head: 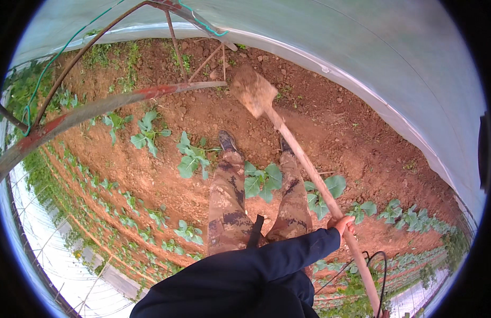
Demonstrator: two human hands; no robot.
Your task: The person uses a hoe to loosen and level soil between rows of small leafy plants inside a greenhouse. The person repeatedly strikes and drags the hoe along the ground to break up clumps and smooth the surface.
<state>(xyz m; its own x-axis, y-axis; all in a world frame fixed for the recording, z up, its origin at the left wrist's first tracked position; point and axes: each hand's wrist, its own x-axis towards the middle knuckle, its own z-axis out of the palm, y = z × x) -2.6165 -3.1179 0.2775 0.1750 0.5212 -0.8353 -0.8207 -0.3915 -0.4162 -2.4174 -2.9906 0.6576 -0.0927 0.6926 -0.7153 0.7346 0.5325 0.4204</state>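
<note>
My left hand (341,227) reaches across my body and is closed around the wooden shaft (309,163) of a shovel. The shaft slants from the lower right up to the soil-coloured shovel blade (254,90), which is beyond my shoes. The blade looks slightly blurred and has brown soil on it; whether it touches the ground is unclear. My right hand is out of view. Between my camouflage-trousered legs grows a broad-leaved seedling (263,181). Another seedling (192,157) stands beside my left leg, and one (323,194) is partly behind the shaft.
Plastic greenhouse film (388,59) curves along the far side and right. A rusty metal frame (110,104) with a green cord (46,75) juts in from the left. Crop rows (130,222) run behind at left. A black cable (382,258) loops by the lower shaft.
</note>
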